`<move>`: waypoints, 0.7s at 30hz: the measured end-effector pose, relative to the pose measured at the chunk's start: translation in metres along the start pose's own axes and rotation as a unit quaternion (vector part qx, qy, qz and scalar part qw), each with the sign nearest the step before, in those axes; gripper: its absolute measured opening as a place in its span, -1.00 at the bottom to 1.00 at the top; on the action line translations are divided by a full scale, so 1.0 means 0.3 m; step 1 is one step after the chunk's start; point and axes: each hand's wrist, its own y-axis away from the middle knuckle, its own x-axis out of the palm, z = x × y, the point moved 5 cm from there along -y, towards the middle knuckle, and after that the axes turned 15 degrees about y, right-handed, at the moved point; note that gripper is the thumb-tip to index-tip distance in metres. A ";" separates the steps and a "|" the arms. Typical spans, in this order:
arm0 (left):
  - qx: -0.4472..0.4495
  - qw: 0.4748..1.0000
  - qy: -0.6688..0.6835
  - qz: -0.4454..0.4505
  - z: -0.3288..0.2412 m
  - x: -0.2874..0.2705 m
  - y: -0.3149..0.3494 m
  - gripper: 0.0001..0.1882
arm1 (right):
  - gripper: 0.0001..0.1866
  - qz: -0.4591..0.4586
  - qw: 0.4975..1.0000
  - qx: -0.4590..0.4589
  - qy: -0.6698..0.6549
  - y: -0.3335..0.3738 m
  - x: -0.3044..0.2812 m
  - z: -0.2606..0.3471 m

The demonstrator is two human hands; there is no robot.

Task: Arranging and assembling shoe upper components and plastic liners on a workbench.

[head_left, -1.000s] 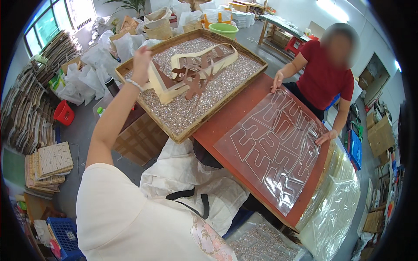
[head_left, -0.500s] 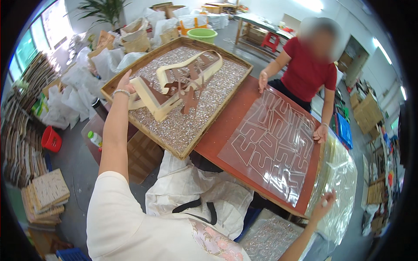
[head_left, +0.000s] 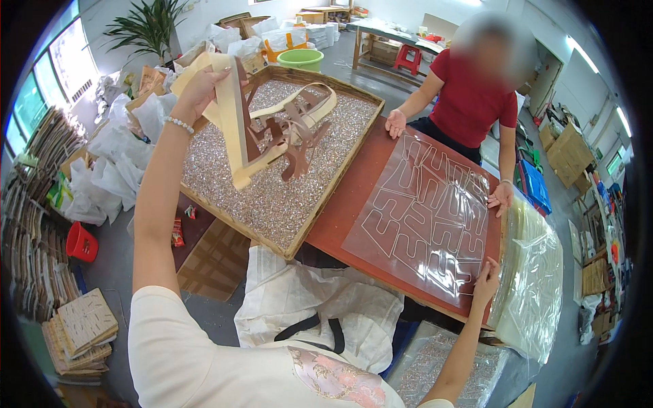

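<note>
Cream-and-brown strip bundle (head_left: 231,129) tilted up over wooden tray (head_left: 336,182) of glittery bits (head_left: 231,211), left hand (head_left: 199,92) closed on its upper end. Right hand (head_left: 486,282), fingers curled, by clear sheet's (head_left: 428,217) near corner; can't tell whether it grips.

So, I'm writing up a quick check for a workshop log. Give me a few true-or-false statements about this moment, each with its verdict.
1. The left hand holds the cream-and-brown cut-out piece. True.
2. The clear patterned sheet lies inside the wood-framed tray. False: it lies on the red-brown tabletop beside the tray.
3. The co-worker's top is red. True.
4. The right hand is over the tray. False: it is at the near right corner of the clear sheet.
5. Sparkly material covers the inside of the tray. True.
</note>
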 end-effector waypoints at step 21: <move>0.044 0.977 -0.201 0.063 -0.085 0.101 -0.011 -0.66 | -0.79 -0.116 0.975 0.071 -0.177 -0.075 -0.035 -0.179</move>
